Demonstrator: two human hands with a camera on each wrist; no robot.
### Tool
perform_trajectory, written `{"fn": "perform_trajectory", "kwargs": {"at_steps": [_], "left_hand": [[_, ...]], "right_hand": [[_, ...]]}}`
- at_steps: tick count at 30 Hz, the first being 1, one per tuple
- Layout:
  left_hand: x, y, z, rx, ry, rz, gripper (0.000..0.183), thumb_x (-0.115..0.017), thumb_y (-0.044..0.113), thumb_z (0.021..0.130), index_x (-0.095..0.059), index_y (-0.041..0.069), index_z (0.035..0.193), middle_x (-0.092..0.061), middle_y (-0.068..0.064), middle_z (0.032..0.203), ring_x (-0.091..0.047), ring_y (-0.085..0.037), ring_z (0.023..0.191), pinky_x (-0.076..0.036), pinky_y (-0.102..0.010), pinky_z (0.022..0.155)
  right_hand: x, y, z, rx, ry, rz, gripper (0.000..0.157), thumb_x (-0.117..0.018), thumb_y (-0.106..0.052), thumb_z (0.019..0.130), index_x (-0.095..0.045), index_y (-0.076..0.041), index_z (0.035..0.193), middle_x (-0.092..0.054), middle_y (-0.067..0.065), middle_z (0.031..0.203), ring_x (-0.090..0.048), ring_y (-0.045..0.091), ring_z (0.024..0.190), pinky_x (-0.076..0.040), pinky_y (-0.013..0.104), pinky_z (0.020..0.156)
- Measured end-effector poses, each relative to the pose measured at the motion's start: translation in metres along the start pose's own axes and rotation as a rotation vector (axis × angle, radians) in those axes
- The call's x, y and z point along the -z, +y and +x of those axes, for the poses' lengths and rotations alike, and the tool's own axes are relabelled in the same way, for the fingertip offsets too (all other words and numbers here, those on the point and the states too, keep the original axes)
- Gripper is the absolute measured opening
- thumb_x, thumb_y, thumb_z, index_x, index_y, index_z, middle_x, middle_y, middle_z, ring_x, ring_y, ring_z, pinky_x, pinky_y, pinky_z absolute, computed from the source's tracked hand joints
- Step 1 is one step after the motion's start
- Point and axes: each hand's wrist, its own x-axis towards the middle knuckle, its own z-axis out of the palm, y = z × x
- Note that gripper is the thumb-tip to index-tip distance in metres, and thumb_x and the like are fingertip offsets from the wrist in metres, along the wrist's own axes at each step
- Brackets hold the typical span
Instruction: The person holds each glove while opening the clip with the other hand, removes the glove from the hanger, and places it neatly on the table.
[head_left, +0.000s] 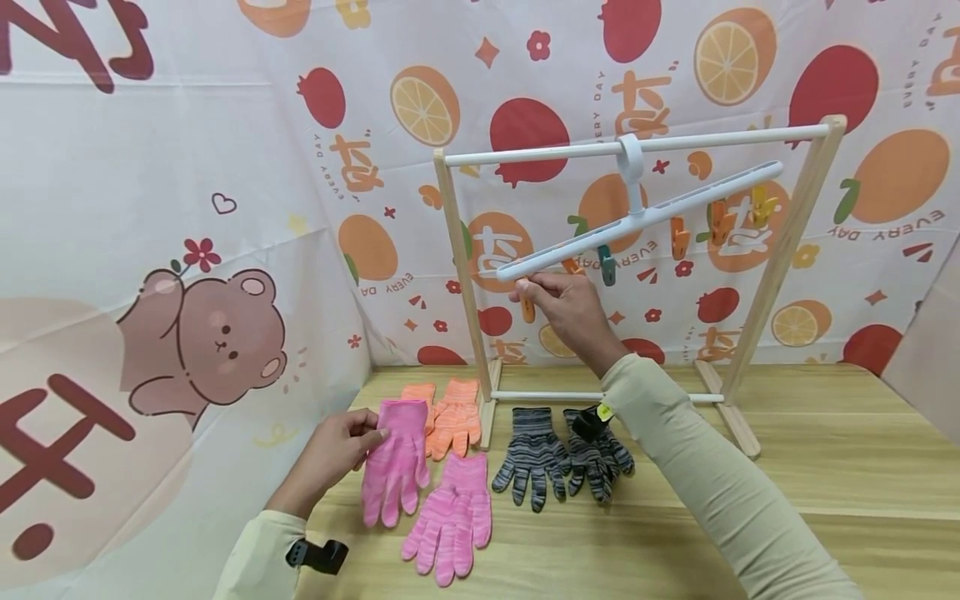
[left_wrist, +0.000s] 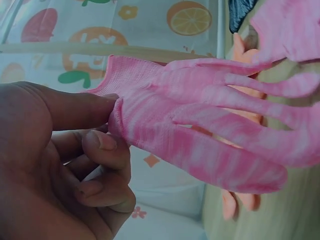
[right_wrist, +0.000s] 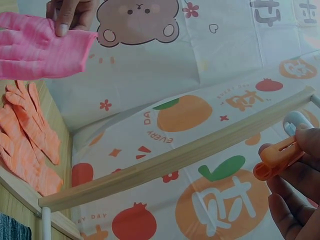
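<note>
My left hand [head_left: 330,457] pinches a pink glove [head_left: 396,467] at its cuff, and the glove's fingers hang downward. In the left wrist view, thumb and fingertips nip the cuff edge of that glove [left_wrist: 200,110]. My right hand [head_left: 577,321] is raised to the low left end of a white hanger [head_left: 573,244], where it holds an orange clothespin [head_left: 528,311]. Seen in the right wrist view, this clothespin [right_wrist: 280,155] sits between thumb and fingers beside the hanger's white tip [right_wrist: 296,121]. A second pink glove [head_left: 450,521] lies flat on the table.
The hanger tilts on a rack [head_left: 525,155] with wooden side posts. Along it hang a green clothespin [head_left: 606,265], a yellow clothespin [head_left: 762,207] and several orange ones. Orange gloves [head_left: 455,421] and grey-black striped gloves [head_left: 534,458] lie on the wooden table [head_left: 840,500].
</note>
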Motion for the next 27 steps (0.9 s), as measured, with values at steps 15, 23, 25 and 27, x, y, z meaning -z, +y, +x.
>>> {"fn": "perform_trajectory", "kwargs": {"at_steps": [15, 23, 25, 27], "left_hand": [[-0.001, -0.024, -0.007, 0.04, -0.091, -0.052, 0.009, -0.067, 0.003, 0.092, -0.062, 0.0, 0.085, -0.045, 0.001, 0.06, -0.042, -0.009, 0.049, -0.038, -0.024, 0.048], [0.002, -0.044, -0.003, 0.129, -0.121, -0.021, 0.016, -0.068, 0.004, 0.091, -0.058, 0.004, 0.079, -0.037, 0.004, 0.055, -0.037, -0.01, 0.047, -0.033, -0.024, 0.047], [0.002, -0.048, -0.003, 0.155, -0.123, -0.006, 0.016, -0.068, 0.005, 0.091, -0.058, 0.005, 0.078, -0.036, 0.004, 0.054, -0.037, -0.01, 0.047, -0.033, -0.024, 0.047], [0.003, -0.051, -0.003, 0.174, -0.129, 0.001, 0.014, -0.067, 0.005, 0.091, -0.059, 0.005, 0.079, -0.036, 0.005, 0.054, -0.036, -0.01, 0.047, -0.032, -0.024, 0.046]], "right_hand": [[0.0, 0.002, 0.0, 0.028, -0.014, -0.018, 0.026, -0.064, -0.03, 0.102, -0.079, -0.01, 0.109, -0.075, 0.008, 0.108, -0.061, 0.018, 0.101, -0.046, 0.038, 0.081], [0.001, 0.002, 0.0, 0.039, -0.019, -0.025, 0.027, -0.064, -0.03, 0.103, -0.079, -0.01, 0.11, -0.075, 0.008, 0.108, -0.059, 0.023, 0.096, -0.043, 0.036, 0.073], [0.001, 0.001, 0.0, 0.044, -0.022, -0.029, 0.026, -0.064, -0.03, 0.103, -0.079, -0.01, 0.109, -0.075, 0.006, 0.107, -0.058, 0.025, 0.094, -0.041, 0.035, 0.07], [0.0, 0.001, 0.001, 0.045, -0.023, -0.034, 0.026, -0.064, -0.03, 0.102, -0.079, -0.01, 0.109, -0.075, 0.004, 0.106, -0.057, 0.026, 0.092, -0.04, 0.035, 0.069]]}}
